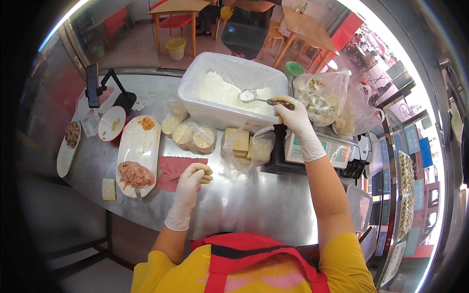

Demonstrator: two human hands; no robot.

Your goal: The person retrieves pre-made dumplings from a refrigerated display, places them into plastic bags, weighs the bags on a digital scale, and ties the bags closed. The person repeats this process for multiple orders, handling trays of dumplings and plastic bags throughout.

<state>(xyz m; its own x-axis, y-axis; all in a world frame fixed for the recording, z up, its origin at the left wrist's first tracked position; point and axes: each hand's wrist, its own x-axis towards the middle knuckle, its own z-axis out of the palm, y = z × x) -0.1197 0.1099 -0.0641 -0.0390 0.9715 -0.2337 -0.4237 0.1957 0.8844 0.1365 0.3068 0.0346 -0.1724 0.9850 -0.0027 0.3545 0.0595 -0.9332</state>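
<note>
My gloved right hand grips the dark handle of a small round metal scoop or strainer, whose bowl holds white powder. The scoop is over a large white plastic tub lined with clear film, with white powder inside. My gloved left hand hovers near a pink cloth, fingers curled, with nothing seen in them. Left of it lies an oval white dish with minced meat, a utensil and a dab of orange filling. Bagged round wrappers and bagged square wrappers sit between tub and hands.
A digital scale stands at right, bags of dumplings behind it. At left are a phone on a stand, a red-rimmed bowl, a narrow dish of filling and stacked square wrappers. A person is beyond the glass.
</note>
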